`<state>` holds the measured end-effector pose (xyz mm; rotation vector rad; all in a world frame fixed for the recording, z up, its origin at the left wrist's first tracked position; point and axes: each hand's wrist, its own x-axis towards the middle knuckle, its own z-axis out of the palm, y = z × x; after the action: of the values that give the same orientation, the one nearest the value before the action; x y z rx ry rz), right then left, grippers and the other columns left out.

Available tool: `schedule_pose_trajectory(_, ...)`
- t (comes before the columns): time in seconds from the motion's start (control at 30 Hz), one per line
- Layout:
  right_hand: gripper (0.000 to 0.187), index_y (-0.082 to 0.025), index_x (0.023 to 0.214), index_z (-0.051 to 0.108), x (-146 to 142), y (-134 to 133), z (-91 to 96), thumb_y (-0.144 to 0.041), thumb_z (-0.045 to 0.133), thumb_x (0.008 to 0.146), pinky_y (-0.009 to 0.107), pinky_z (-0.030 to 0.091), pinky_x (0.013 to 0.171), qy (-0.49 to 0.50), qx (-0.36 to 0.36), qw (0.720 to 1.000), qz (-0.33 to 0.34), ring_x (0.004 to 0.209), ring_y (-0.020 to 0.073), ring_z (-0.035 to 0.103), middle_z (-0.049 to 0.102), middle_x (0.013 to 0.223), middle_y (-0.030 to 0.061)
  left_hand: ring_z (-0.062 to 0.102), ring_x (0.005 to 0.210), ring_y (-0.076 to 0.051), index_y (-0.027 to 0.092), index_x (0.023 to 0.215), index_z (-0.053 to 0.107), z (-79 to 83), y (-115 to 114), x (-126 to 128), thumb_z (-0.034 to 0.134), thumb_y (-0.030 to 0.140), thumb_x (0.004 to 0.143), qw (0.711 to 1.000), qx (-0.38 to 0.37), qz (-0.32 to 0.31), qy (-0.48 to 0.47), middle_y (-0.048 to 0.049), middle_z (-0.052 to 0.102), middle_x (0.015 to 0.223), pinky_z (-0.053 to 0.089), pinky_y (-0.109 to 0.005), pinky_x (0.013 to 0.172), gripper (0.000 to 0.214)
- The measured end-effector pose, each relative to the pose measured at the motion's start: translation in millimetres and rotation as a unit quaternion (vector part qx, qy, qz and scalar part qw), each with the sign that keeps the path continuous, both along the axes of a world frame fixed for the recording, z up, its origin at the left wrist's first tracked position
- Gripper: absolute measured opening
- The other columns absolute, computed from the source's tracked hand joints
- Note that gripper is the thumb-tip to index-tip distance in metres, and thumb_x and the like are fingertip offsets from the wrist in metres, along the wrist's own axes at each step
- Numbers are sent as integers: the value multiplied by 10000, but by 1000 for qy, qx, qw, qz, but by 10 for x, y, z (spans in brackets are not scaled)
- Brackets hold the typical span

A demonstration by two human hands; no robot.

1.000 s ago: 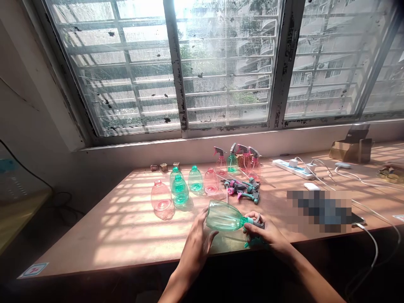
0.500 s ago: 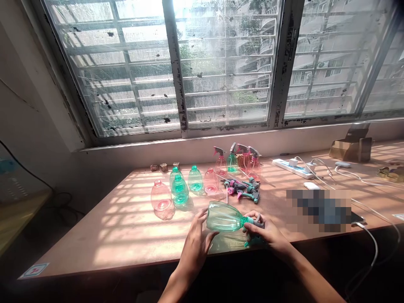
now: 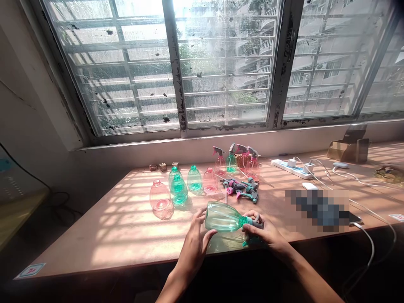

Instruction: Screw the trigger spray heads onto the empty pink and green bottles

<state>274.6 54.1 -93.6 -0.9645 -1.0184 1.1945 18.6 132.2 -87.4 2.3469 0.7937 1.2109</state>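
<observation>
A translucent green spray bottle (image 3: 222, 218) lies sideways above the near table edge, its base to the left and its neck to the right. My left hand (image 3: 195, 235) cups the base, with the thumb below and the fingers behind. At the neck, my right hand (image 3: 261, 229) is closed around the grey and teal trigger sprayer (image 3: 256, 224), which sits against the bottle's mouth. Whether it is fully screwed down I cannot tell. Beyond my hands is a pile of loose trigger sprayers (image 3: 241, 189) in grey, pink and teal.
Left of the pile stand open green bottles (image 3: 179, 191) and pink bottles (image 3: 160, 197). Several assembled spray bottles (image 3: 220, 162) stand near the wall. To the right are a white power strip (image 3: 291, 169), cables, a white charger (image 3: 309, 186) and a blurred-out dark object (image 3: 322, 210).
The view has shifted very slightly. Both hands keep the same hold on the green spray bottle, with almost no visible movement.
</observation>
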Motion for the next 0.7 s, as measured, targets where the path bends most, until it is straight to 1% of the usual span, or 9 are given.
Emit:
schedule_pose_trajectory(0.1, 480, -203, 1000, 587, -1, -5, 4, -466, 900, 747, 342, 577, 612, 16, 2, 1000, -2, 609, 179, 674, 727, 763, 24, 436, 1473, -285, 277, 1418, 449, -46, 15, 0, 561, 233, 1008, 1000, 15, 3, 10, -131, 496, 1529, 419, -486, 1178, 426)
schedule_pose_trajectory(0.2, 483, -205, 988, 589, -4, -8, 6, -480, 900, 741, 335, 569, 606, 25, 3, 1000, -9, 598, 175, 667, 721, 759, 24, 425, 1479, -269, 298, 1475, 396, -60, 12, -9, 530, 199, 1020, 1000, 13, 11, 21, -127, 469, 1552, 402, -482, 1192, 485)
schedule_pose_trajectory(0.27, 509, -204, 981, 592, -5, -10, 12, -500, 910, 717, 339, 569, 602, 22, 1, 1000, -8, 597, 184, 672, 715, 749, 25, 428, 1475, -268, 304, 1496, 366, -42, -2, -17, 524, 202, 1024, 1000, 9, 4, 24, -131, 456, 1562, 409, -483, 1187, 509)
schedule_pose_trajectory(0.33, 521, -203, 981, 598, -7, -16, 24, -506, 917, 702, 347, 574, 600, 5, 0, 1000, -3, 606, 196, 676, 704, 726, 17, 435, 1468, -283, 295, 1511, 339, -6, -27, -25, 575, 231, 1004, 1000, 6, -15, 24, -145, 444, 1569, 423, -491, 1175, 563)
schedule_pose_trajectory(0.4, 516, -203, 997, 603, -11, -26, 37, -499, 914, 710, 361, 585, 612, -18, 3, 1000, 7, 618, 210, 681, 694, 691, 9, 449, 1456, -306, 281, 1501, 351, 36, -56, -29, 637, 276, 974, 999, -6, -26, 17, -158, 439, 1570, 439, -505, 1162, 600)
schedule_pose_trajectory(0.5, 494, -204, 1035, 605, -18, -37, 40, -479, 895, 745, 377, 594, 633, -33, 8, 999, 13, 634, 222, 690, 698, 668, 7, 474, 1439, -323, 265, 1441, 429, 74, -78, -26, 645, 317, 971, 999, -35, -19, -1, -163, 467, 1544, 477, -507, 1127, 520)
schedule_pose_trajectory(0.57, 479, -207, 1038, 607, -21, -32, 28, -463, 894, 751, 371, 591, 628, -23, 8, 1000, 13, 632, 217, 690, 704, 683, 8, 462, 1450, -323, 262, 1408, 462, 69, -70, -20, 621, 303, 984, 999, -38, -15, -6, -156, 487, 1528, 474, -508, 1130, 454)
schedule_pose_trajectory(0.63, 479, -209, 1017, 612, -21, -19, 16, -463, 905, 736, 361, 583, 607, -7, 3, 1000, 9, 615, 206, 683, 710, 714, 13, 430, 1475, -315, 271, 1415, 456, 47, -50, -16, 604, 259, 988, 1000, -24, -14, 0, -144, 484, 1536, 434, -519, 1164, 451)
schedule_pose_trajectory(0.7, 486, -204, 991, 621, -22, -8, 14, -475, 915, 715, 351, 572, 594, 4, 2, 1000, 1, 598, 198, 676, 714, 736, 22, 406, 1491, -302, 283, 1458, 418, 22, -33, -14, 581, 211, 990, 1000, -6, -10, 10, -138, 462, 1560, 397, -520, 1193, 500)
